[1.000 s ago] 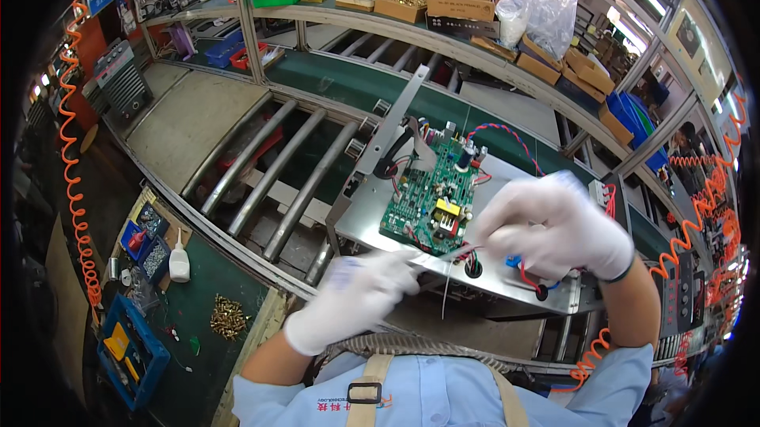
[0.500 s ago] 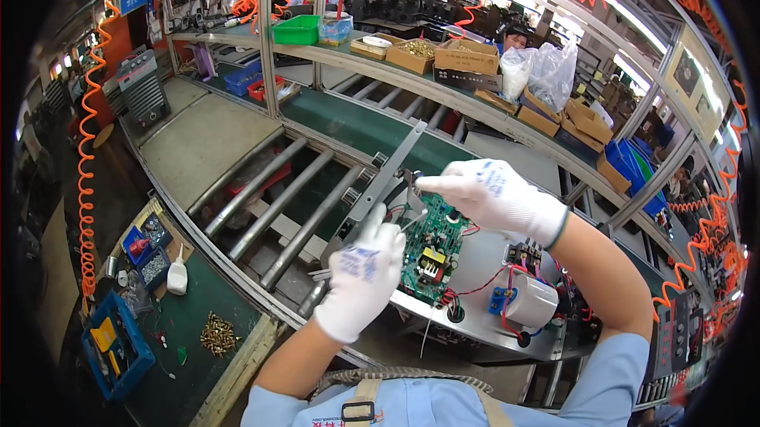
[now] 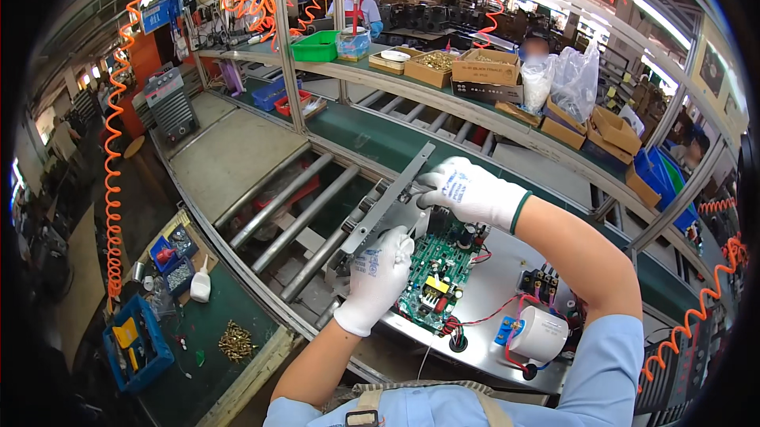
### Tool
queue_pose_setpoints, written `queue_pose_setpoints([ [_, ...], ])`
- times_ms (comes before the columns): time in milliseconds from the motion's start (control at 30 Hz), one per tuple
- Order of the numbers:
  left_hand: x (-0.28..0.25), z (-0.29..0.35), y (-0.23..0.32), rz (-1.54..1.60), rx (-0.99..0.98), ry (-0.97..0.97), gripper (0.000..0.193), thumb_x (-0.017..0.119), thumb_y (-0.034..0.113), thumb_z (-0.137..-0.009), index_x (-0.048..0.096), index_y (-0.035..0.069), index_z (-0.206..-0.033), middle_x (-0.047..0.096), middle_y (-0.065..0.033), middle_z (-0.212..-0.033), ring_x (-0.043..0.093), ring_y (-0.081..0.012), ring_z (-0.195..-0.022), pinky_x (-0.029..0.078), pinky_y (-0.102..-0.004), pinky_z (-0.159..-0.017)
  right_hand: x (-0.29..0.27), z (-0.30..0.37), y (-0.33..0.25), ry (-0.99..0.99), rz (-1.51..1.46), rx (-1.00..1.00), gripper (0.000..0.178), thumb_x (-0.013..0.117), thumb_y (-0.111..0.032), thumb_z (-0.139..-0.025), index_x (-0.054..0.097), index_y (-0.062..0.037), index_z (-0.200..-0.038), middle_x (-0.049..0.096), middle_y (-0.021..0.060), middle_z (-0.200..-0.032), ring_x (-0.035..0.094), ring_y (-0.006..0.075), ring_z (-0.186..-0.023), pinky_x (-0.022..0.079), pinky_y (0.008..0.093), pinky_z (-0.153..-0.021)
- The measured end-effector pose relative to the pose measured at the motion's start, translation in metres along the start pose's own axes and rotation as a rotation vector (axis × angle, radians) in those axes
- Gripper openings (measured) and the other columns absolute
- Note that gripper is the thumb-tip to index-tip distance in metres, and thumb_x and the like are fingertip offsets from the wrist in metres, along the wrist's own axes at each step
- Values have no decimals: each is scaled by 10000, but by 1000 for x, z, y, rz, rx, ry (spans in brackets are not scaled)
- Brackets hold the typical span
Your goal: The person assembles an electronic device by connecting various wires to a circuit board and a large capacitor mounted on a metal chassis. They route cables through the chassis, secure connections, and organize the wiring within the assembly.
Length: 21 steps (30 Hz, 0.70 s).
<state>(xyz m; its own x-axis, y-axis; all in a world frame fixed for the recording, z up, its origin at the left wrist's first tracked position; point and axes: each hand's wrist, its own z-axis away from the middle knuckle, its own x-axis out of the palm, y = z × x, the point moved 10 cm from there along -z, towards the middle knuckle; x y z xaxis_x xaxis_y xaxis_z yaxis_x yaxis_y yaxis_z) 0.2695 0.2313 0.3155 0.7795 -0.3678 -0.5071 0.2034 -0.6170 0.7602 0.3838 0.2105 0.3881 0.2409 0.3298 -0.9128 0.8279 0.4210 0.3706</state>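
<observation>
A long grey metal panel (image 3: 393, 197) stands tilted along the left edge of a silver metal base plate (image 3: 500, 269). My left hand (image 3: 380, 273), in a white glove, is closed beside the panel's lower half; what its fingers hold is hidden. At the panel's upper part, my gloved right hand (image 3: 469, 191) has its fingers pinched next to small dark parts, and I cannot make out what is between them. A green circuit board (image 3: 439, 257) lies on the plate below both hands. Nearer me on the plate is a white cylindrical part (image 3: 540, 334) with red and blue wires.
Metal rollers (image 3: 305, 217) run left of the plate. On the side table lie brass fittings (image 3: 236, 340), a white bottle (image 3: 201, 283) and a blue tool bin (image 3: 138, 344). A shelf beyond carries cardboard boxes (image 3: 484, 67) and a green tray (image 3: 315, 46). Orange coiled hoses (image 3: 115, 213) hang down.
My right hand's pointing finger has curled into a pinch by the panel. My left hand's fingers have curled in near the board's edge. The whole view has shifted slightly.
</observation>
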Motion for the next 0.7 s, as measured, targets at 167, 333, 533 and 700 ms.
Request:
queue_pose_setpoints([
  [167,-12,9,34,-215,217,160,265,593,190,-951,666,17,-1138,701,-185,-1004,685,-331,-935,539,-384,-832,47,24,20,-171,-1032,218,390,681,-370,-893,675,-43,-1106,651,96,-1160,617,261,-1027,484,377,-885],
  [333,-17,-1,56,-519,68,75,288,573,134,-900,664,47,-1159,690,-176,-835,687,-336,-766,543,-439,-681,70,24,37,-187,-1112,600,446,686,-454,-896,679,-11,-843,649,50,-792,561,157,-756,464,337,-705],
  [533,24,-31,16,-530,-13,-72,254,497,182,-907,702,100,-1033,703,-170,-884,684,-346,-842,536,-472,-738,32,22,40,235,-733,324,373,667,-387,-882,719,-18,-900,696,158,-1022,632,196,-814,486,331,-732],
  [700,18,-35,3,-367,-99,-36,252,480,180,-880,693,125,-1003,702,-161,-947,672,-359,-898,513,-479,-775,19,32,22,-165,-536,399,399,617,-357,-865,705,-88,-1146,473,249,-1445,469,406,-1299,392,418,-1072],
])
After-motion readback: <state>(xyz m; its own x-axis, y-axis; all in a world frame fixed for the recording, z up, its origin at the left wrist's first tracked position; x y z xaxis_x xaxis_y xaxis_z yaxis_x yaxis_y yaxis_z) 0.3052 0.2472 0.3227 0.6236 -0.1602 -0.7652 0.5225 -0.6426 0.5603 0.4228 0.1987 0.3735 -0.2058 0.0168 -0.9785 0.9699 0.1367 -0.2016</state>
